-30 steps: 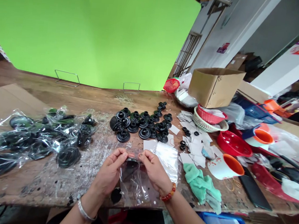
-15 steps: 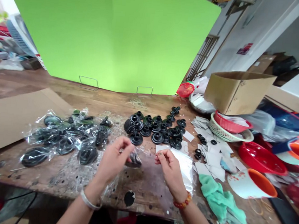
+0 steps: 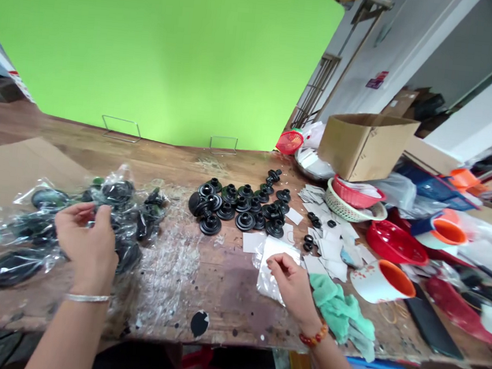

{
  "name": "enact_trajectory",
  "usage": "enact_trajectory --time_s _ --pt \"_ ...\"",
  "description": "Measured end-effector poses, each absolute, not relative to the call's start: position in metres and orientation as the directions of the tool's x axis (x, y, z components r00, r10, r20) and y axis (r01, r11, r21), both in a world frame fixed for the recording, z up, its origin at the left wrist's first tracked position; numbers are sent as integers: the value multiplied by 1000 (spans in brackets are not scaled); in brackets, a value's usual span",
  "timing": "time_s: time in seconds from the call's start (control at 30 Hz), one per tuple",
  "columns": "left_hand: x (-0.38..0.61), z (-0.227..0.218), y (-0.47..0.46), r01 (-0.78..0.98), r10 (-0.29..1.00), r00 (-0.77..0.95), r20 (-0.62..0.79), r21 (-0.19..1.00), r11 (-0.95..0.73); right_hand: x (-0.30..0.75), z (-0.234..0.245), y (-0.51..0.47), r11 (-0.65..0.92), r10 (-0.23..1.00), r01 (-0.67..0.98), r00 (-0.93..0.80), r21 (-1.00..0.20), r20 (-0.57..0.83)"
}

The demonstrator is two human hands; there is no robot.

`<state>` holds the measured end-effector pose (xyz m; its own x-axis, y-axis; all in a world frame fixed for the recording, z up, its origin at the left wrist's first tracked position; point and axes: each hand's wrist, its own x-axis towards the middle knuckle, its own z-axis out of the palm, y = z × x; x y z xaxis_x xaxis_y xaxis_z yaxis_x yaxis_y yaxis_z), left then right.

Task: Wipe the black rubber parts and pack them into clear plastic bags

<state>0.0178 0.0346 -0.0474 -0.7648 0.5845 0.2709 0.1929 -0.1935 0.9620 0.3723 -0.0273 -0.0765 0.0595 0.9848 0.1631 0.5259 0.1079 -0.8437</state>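
Observation:
My left hand (image 3: 86, 239) is out to the left over a heap of clear plastic bags holding black rubber parts (image 3: 72, 220), fingers curled on one of the bagged parts. My right hand (image 3: 291, 279) rests on a small stack of empty clear bags (image 3: 276, 260) near the table's front, thumb and fingers pinched at the top bag. Behind it a cluster of loose black rubber parts (image 3: 239, 204) sits on the wooden table (image 3: 202, 273).
White paper slips (image 3: 331, 245) and a green cloth (image 3: 338, 312) lie right of my hand. Further right stand an orange-lined cup (image 3: 382, 282), red bowls (image 3: 394, 245), baskets (image 3: 351, 200) and a cardboard box (image 3: 365, 144). A cardboard sheet (image 3: 7, 179) lies far left; a green screen stands behind.
Both hands held a bagged part at the table's front. My left hand has carried it left onto the heap of bagged parts; my right hand has dropped onto the empty bags.

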Motion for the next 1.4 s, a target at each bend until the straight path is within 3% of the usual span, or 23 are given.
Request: enact_trajectory --time_s 0.1,0.2,0.27,0.37,0.47,0.6,0.77,0.9,1.0,1.07,1.13,1.23,1.3,1.4 --pt "53 -49 21 550 466 -692 551 821 -154 405 -80 -25 200 940 771 23 -604 341" --pt "105 -55 6 646 654 -414 633 711 -278 429 -93 -24 155 936 936 -37 -317 349" --pt "144 -66 -7 595 822 -76 564 688 -417 434 -103 -25 87 944 980 -23 -179 328" --pt "193 -92 -29 543 825 418 381 623 -563 430 -113 -27 51 947 994 -16 -101 321" --pt "222 -115 -49 583 766 588 261 519 -625 423 -114 -28 106 941 985 -54 -139 333" --pt "229 -123 -59 634 738 642 209 397 -664 420 -111 -27 133 936 958 -37 -255 350" --pt "225 -117 -57 638 722 659 210 352 -684 423 -103 -25 97 954 871 56 -481 294" --pt "225 -117 -57 627 716 671 193 366 -687 421 -82 -25 108 908 844 132 -526 398" --pt "226 -121 -58 605 724 665 184 437 -666 415 -57 -29 164 797 810 227 -563 559" --pt "224 -122 -58 559 744 638 198 546 -625 409 -40 -33 214 773 784 228 -582 592" --pt "221 -117 -56 464 812 539 224 725 -508 401 -27 -37 261 831 749 147 -609 537" --pt "212 -96 -48 184 944 276 182 954 -238 386 -18 -43 317 931 652 -75 -689 357" --pt "203 -79 -40 22 973 213 93 995 -100 376 -18 -45 350 937 561 -216 -750 275" --pt "190 -63 -32 -33 973 230 -11 999 19 361 -23 -45 364 922 454 -297 -813 247"
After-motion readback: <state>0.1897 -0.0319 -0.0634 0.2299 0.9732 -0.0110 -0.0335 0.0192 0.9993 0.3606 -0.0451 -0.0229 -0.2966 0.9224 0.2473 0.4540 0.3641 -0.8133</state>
